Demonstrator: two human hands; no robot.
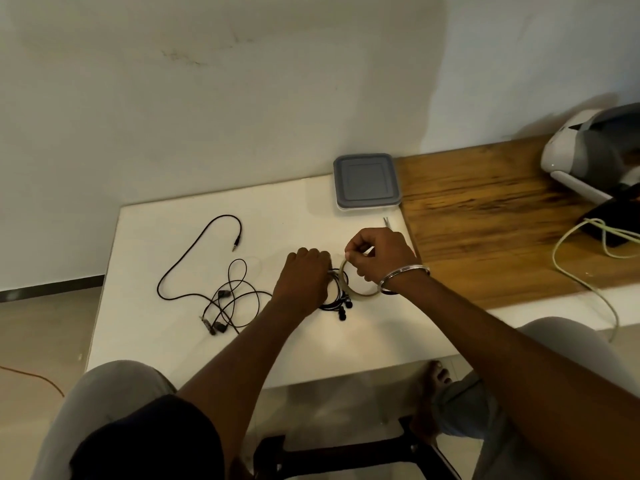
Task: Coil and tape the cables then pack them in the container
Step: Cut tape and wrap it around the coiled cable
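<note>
Coiled cable (pixel 337 304) under left hand (pixel 304 282), grip clamped on it. Right hand (pixel 377 258) grip pinches tape roll (pixel 360 293), touching coil's right side. Container (pixel 366 181) far, lid on. Loose cable (pixel 207 271) left; open bench (pixel 311 348) near edge.

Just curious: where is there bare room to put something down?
Bare: the white table's near edge; the stretch between the black cable and the lidded container; the wood top beside it. Crowded from the earphone tangle to the left hand and right hand.
</note>
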